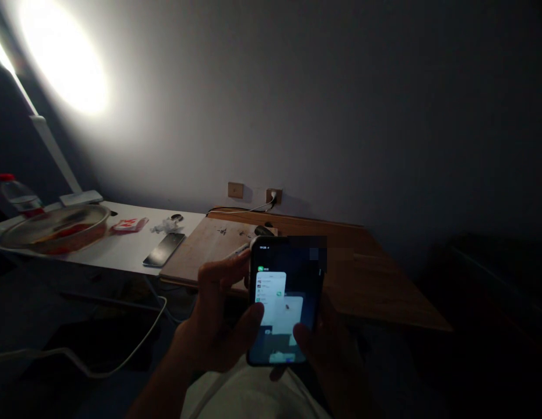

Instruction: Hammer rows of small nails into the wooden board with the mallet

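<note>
My left hand (218,314) grips the left edge of a black smartphone (282,302), with the thumb over its lit screen. My right hand (327,349), mostly in shadow, holds the phone's lower right side. The screen shows pale app windows on a dark background. Both hands are held above my lap, in front of a wooden board (205,250). A second black smartphone (163,249) lies face up on the white table (122,256), out of reach of neither hand's fingers but apart from them.
A metal pan (55,228) and a capped plastic bottle (17,195) stand at the left, near crumpled paper (166,225) and a red-printed packet (128,224). A bright desk lamp (52,151) rises behind them. A white cable (122,355) runs below the table; another leads from a wall socket (273,196).
</note>
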`<state>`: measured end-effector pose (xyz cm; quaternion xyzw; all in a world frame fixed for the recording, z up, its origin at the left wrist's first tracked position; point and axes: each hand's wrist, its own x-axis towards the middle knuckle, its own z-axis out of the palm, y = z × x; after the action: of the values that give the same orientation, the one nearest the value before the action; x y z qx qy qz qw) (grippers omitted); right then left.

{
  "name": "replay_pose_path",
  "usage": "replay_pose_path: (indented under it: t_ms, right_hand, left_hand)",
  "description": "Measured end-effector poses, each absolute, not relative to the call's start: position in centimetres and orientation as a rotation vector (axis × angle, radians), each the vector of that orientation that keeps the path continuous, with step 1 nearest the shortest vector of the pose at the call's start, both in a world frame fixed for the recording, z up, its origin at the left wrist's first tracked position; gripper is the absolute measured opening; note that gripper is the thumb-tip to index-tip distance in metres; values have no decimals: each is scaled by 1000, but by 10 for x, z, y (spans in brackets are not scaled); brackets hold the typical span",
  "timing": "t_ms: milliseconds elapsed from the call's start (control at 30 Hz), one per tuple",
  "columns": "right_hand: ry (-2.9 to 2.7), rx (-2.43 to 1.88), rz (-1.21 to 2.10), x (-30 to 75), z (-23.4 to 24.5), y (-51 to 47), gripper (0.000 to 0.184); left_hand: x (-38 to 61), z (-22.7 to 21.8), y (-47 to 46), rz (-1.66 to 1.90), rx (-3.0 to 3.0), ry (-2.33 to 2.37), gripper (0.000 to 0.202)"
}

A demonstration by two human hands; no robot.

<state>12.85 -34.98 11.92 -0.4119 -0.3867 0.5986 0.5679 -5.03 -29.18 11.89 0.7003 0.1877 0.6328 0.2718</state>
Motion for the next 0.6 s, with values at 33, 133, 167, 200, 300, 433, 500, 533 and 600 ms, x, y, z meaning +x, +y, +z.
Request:
replay_pose_path:
  t_ms: [33, 133, 167, 200, 300, 433, 500, 533, 600]
  right_hand:
    - [-897, -1005, 1389, 129, 119, -350, 65]
    - [-915, -1011, 1376, 134, 117, -346, 58]
    - [-937, -979, 1398, 136, 116, -344, 57]
    - [-955, -944, 1428, 137, 114, -342, 58]
    - [-930, -878, 1479, 137, 112, -341, 67]
    - [-919, -957, 1371, 131, 113, -348, 77]
    - [-913, -990, 1354, 129, 113, -350, 78]
    - [-896, -989, 1367, 129, 113, -350, 78]
    - [-858, -954, 1409, 129, 113, -348, 76]
  left_hand:
    - [-50, 120, -292, 1708, 1887, 507, 59]
    - [-50, 122, -294, 1693, 1904, 503, 55]
    - [-50, 122, -293, 1687, 1912, 504, 56]
    - [-50, 122, -293, 1687, 1918, 504, 56]
    - [-51, 120, -292, 1690, 1917, 512, 58]
    - [-51, 118, -292, 1675, 1887, 502, 62]
    - [-51, 118, -292, 1679, 1877, 501, 65]
    - [-51, 118, -292, 1679, 1874, 502, 66]
    - [-50, 118, -292, 1672, 1861, 499, 66]
